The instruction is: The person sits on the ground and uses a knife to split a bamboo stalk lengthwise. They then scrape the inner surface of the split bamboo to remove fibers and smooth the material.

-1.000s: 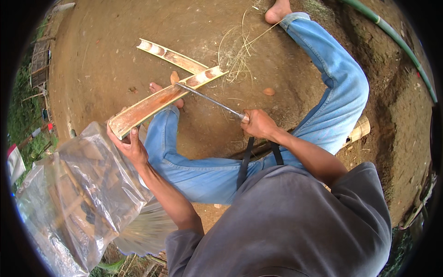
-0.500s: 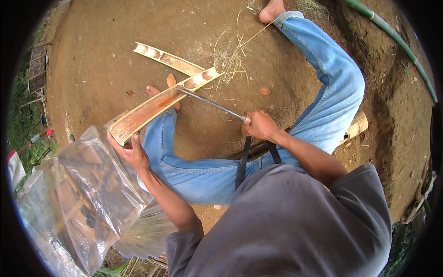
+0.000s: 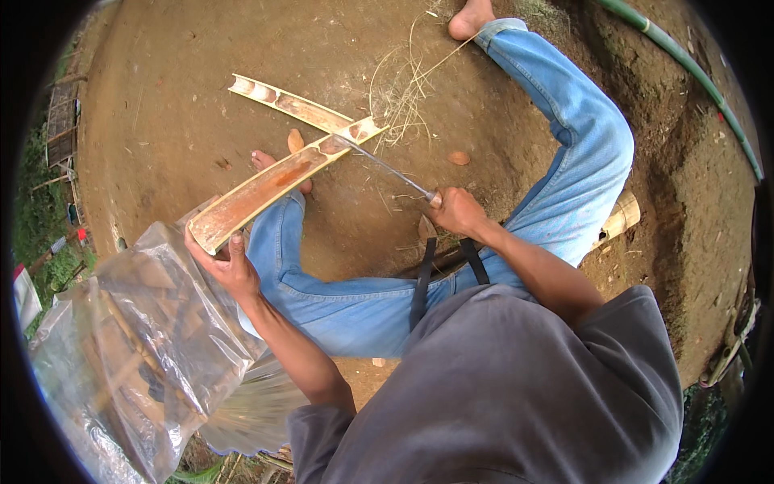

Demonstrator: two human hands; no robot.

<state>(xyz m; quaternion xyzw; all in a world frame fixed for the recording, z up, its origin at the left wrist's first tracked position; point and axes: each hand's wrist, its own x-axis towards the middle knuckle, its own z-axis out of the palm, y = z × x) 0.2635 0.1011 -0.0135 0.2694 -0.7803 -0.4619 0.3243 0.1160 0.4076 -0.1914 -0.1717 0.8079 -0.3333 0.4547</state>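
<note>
Blade (image 3: 385, 165) had advanced to the far end of the split bamboo (image 3: 274, 181); left hand (image 3: 230, 270) gripped its near end, right hand (image 3: 455, 211) clasped the handle.

- The split bamboo half (image 3: 274, 181) runs from the left hand (image 3: 230, 266) up and rightward.
- A knife blade (image 3: 387, 169) reaches from the right hand (image 3: 455, 211) to its far end.
- A second bamboo half (image 3: 278, 101) lies beyond.
- A plastic bag (image 3: 137, 339) sits left of the left hand.

Tan split bamboo (image 3: 274, 181) – blue jeans (image 3: 564, 153), grey shirt (image 3: 500, 387).
</note>
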